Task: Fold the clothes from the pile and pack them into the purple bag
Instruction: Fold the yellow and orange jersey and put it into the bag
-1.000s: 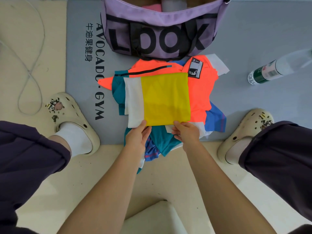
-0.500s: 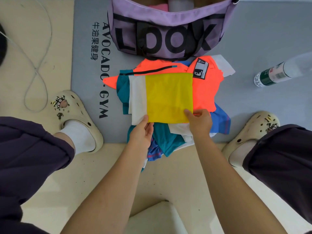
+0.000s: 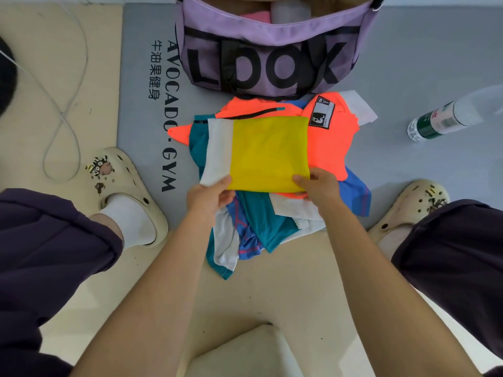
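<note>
Head view: we see a folded garment [image 3: 268,153], yellow with a white strip on its left edge, lying flat on top of the clothes pile [image 3: 330,144] on the grey mat [image 3: 402,61]. Left hand [image 3: 208,198] pinches its near-left corner, thumb on top of the white strip, fingers curled under. Right hand [image 3: 318,186] pinches the near-right corner, thumb on the yellow face, fingers under the edge. So both hands are clamped on the same garment, near edge slightly raised.

Under it we see an orange shirt [image 3: 333,148] with a black-and-white patch, plus teal, blue and white pieces spilling off the mat's near edge onto the beige floor [image 3: 272,295].

Purple bag [image 3: 272,44], black "LOOK" lettering, sits just beyond the pile, touching its far edge, mouth open. We can see something pink and something white inside.

Mat carries "AVOCADO GYM" print left of the pile. Water bottle [image 3: 446,119] lies on its side on the mat, right, well apart from the pile. White cable [image 3: 64,112] loops on the floor at left. Our feet in cream clogs [image 3: 128,183] flank the pile, dark trouser legs at both sides.
</note>
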`<action>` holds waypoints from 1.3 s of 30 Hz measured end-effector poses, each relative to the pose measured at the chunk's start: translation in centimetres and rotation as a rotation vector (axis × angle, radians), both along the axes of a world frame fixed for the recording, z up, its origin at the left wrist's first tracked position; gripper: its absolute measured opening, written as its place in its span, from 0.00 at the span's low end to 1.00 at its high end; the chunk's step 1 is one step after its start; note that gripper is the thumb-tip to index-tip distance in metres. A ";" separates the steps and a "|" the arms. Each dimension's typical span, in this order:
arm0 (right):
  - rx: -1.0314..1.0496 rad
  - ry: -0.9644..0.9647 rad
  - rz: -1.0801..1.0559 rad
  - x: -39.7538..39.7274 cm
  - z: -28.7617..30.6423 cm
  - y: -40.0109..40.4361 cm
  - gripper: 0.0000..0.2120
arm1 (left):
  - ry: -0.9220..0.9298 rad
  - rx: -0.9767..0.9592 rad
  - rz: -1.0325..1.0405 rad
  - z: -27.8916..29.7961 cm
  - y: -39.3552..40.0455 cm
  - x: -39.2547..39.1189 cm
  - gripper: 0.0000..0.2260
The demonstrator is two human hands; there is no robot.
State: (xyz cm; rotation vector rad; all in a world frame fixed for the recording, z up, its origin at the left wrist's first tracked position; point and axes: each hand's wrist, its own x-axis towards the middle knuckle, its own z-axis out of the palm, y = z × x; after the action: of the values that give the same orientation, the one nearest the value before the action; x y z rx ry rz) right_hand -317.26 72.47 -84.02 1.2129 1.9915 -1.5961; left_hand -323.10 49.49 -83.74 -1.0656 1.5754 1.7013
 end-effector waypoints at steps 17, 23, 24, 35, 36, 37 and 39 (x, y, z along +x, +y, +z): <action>-0.215 0.101 -0.085 0.1 0.0 -0.4 0.05 | 0.311 -0.090 -0.173 0.7 -1.6 -3.2 0.08; 0.108 -0.102 0.161 0.7 -1.0 -0.6 0.21 | 0.008 -0.253 -0.276 -3.4 -2.1 0.7 0.08; 0.164 -0.095 0.185 0.5 -1.0 -0.6 0.23 | -0.011 -0.245 -0.286 -3.6 -2.0 0.8 0.08; 0.317 -0.014 0.108 -2.7 -0.6 -0.3 0.23 | 0.316 -0.506 -0.476 -2.6 -0.4 -5.0 0.22; 0.280 -0.015 0.071 -3.0 -0.7 -0.5 0.23 | 0.291 -0.514 -0.503 -2.8 -0.1 -5.4 0.23; 0.253 -0.017 0.035 -3.3 -1.0 -0.7 0.24 | 0.259 -0.534 -0.518 -3.0 0.0 -5.8 0.25; 0.229 -0.026 -0.018 -3.8 -1.2 -1.0 0.24 | 0.165 -0.541 -0.547 -3.2 0.1 -6.3 0.29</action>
State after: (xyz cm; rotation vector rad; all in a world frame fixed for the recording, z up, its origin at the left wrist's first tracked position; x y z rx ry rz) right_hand -321.10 71.43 -85.20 1.3292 2.1994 -1.3813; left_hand -329.40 49.62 -86.97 -0.6341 2.2557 1.0376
